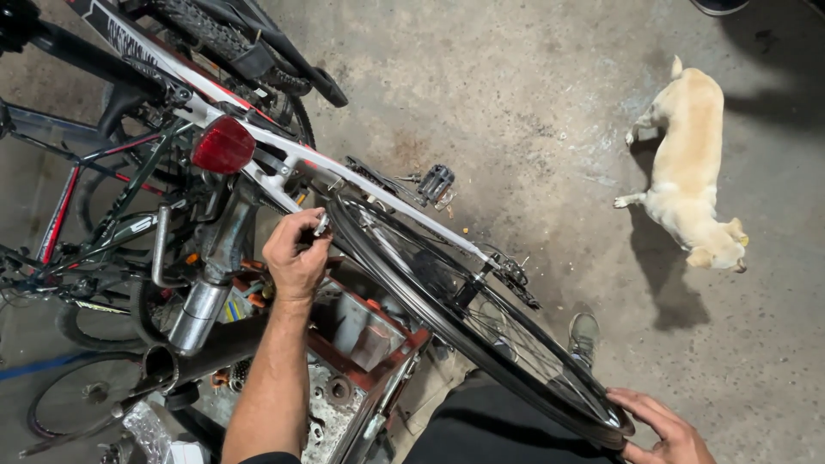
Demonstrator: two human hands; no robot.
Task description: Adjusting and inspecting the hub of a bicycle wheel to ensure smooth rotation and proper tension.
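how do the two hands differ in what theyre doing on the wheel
The left hand is raised at the top of the bare wheel rim, fingers curled in a pinching grip around a small silver part. The right hand sits low at the rim's near end, fingers spread flat along its edge. The left forearm shows in full; the right is cut off by the frame. Both are bare and touch the same rim.

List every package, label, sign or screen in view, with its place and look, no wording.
Lettered decal: on the upturned bicycle's white frame tube, top left; dark letters on white with red edging.
Crumpled clear plastic wrapper: bottom left, beside the red metal toolbox.
No signs or screens.
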